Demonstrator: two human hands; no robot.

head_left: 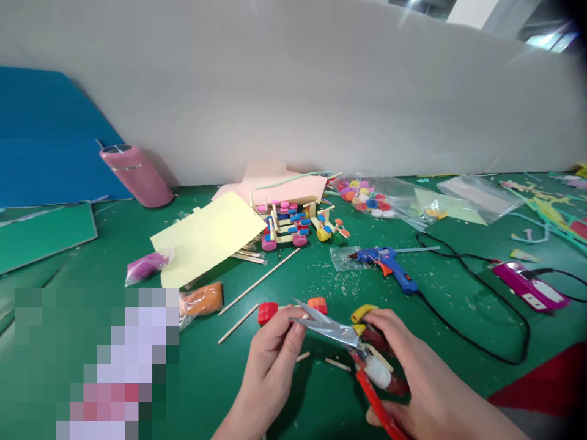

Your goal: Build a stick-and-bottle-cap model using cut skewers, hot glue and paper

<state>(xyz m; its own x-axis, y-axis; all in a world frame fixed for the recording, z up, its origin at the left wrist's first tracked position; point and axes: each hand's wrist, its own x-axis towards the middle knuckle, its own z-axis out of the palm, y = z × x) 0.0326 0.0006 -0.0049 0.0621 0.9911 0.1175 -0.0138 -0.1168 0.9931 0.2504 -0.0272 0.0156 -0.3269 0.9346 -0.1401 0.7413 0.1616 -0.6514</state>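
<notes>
My left hand [277, 351] pinches a short wooden stick [304, 316] between thumb and forefinger. Around that stick stand the parted blades of the scissors [342, 333]. My right hand [403, 366] grips the scissors by their red and yellow handles, which are spread apart. Just behind my left fingertips lie a red wheel [268, 313] and an orange wheel [317, 305], with a stick partly visible between them. Short stick pieces [338, 364] rest on the green table below the blades.
Small stick-and-wheel models [287, 226] stand at the middle back. A blue glue gun [389, 266] lies right of centre, its black cable running to a purple power strip [529, 286]. Yellow paper [208, 238], a pink bottle [137, 176] and an orange clay packet [202, 299] are at left.
</notes>
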